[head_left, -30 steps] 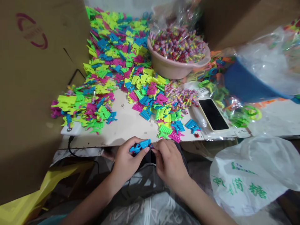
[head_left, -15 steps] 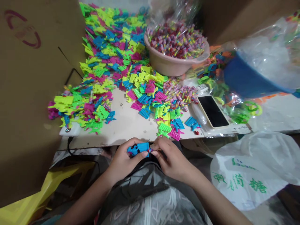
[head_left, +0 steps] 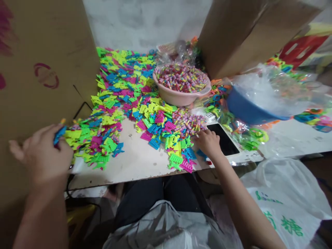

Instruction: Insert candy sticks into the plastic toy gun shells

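My left hand [head_left: 43,155] is out at the far left beside a heap of coloured plastic pieces [head_left: 95,135], its fingers closed on a blue plastic piece [head_left: 59,134]. My right hand [head_left: 207,141] rests on the table among the scattered plastic pieces [head_left: 166,128], right next to the small wrapped candies [head_left: 189,121] and the black phone [head_left: 223,139]. Its fingers curl down onto the pile; whether they hold anything is hidden.
A pink basin [head_left: 181,98] full of wrapped candies stands at the back. A blue basin [head_left: 246,110] under clear plastic sits to the right. Cardboard walls [head_left: 38,69] stand on the left and back right. A white printed bag [head_left: 285,207] lies at lower right.
Both hands left my lap. The left swung out to the far left with the blue piece. The right reached forward onto the table by the candies. The view tilted up.
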Motion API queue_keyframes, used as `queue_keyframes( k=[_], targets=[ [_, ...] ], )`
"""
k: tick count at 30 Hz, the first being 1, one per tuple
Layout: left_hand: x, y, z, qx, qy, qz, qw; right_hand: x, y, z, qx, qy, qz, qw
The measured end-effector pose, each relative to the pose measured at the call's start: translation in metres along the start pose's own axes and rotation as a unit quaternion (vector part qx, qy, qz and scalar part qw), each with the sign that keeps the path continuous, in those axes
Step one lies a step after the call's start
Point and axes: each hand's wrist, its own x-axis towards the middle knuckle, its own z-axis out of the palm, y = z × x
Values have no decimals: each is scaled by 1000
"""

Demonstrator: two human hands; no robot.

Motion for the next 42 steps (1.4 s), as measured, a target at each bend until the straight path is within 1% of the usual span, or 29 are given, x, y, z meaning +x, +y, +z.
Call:
queue_keyframes(
  k=[3, 5, 7, 8, 10, 11, 12, 13, 15, 17, 18, 20, 22, 23, 24, 26, 27, 28, 29, 30, 31, 33, 34, 35, 36, 38, 40, 42],
  targets=[
    [8, -16, 5, 84, 19, 13, 996, 4, -7, 2, -1, -6, -14, 1000],
    [8, -23, 9, 91, -20, 5, 996, 1, -4, -3, 6, -5, -11, 1000],
    [3, -20, 15, 109, -31, 9, 994, -7, 4, -11, 43, -9, -7, 999],
    [-2, -14, 21, 112, -31, 29, 993, -12, 9, -15, 83, -10, -7, 996],
    [-16, 8, 39, 90, -29, 88, 992, -25, 13, -22, 196, -11, -15, 980],
    [-25, 23, 51, 50, -49, 116, 991, -32, 12, -24, 256, -13, -20, 966],
    [-35, 39, 65, 13, -97, 131, 986, -40, 9, -25, 307, -21, -29, 951],
    [-45, 55, 81, -21, -150, 126, 980, -49, 3, -26, 340, -33, -39, 939],
    [-62, 86, 111, -88, -256, 82, 959, -67, -13, -28, 380, -66, -68, 920],
    [-72, 108, 135, -105, -277, 60, 953, -85, -30, -29, 401, -92, -106, 905],
    [-75, 114, 143, -113, -282, 47, 952, -95, -37, -30, 411, -103, -125, 897],
    [-75, 117, 153, -130, -283, 23, 950, -111, -46, -33, 439, -128, -150, 877],
    [-73, 112, 153, -159, -293, -8, 943, -123, -49, -33, 478, -168, -152, 849],
    [-71, 109, 151, -177, -301, -25, 937, -128, -49, -33, 506, -191, -145, 829],
    [-70, 105, 148, -197, -311, -42, 929, -130, -48, -32, 542, -212, -130, 803],
    [-71, 100, 139, -244, -335, -74, 907, -132, -48, -27, 617, -242, -87, 743],
    [-73, 99, 134, -268, -347, -89, 894, -132, -50, -24, 646, -251, -63, 719],
    [-77, 99, 128, -289, -358, -100, 882, -131, -53, -20, 662, -251, -43, 705],
    [-82, 101, 122, -315, -370, -114, 867, -130, -57, -17, 666, -241, -25, 705],
    [-88, 104, 115, -349, -381, -137, 845, -129, -62, -14, 660, -219, -14, 718],
    [-95, 108, 108, -392, -388, -169, 817, -128, -68, -12, 649, -188, -7, 738],
    [-108, 117, 94, -485, -384, -247, 746, -129, -81, -9, 625, -113, -8, 773],
    [-113, 122, 89, -524, -371, -281, 713, -131, -86, -9, 615, -82, -15, 784],
    [-118, 125, 84, -551, -354, -305, 691, -133, -91, -10, 608, -61, -20, 791],
    [-122, 128, 79, -564, -338, -315, 685, -135, -94, -12, 606, -44, -23, 794],
    [-126, 132, 73, -570, -323, -314, 687, -139, -98, -16, 605, -20, -19, 796],
    [-126, 132, 69, -562, -333, -299, 696, -141, -98, -22, 603, -9, -22, 798],
    [-125, 131, 66, -551, -351, -281, 703, -140, -96, -28, 586, -6, -41, 809]
  ],
)
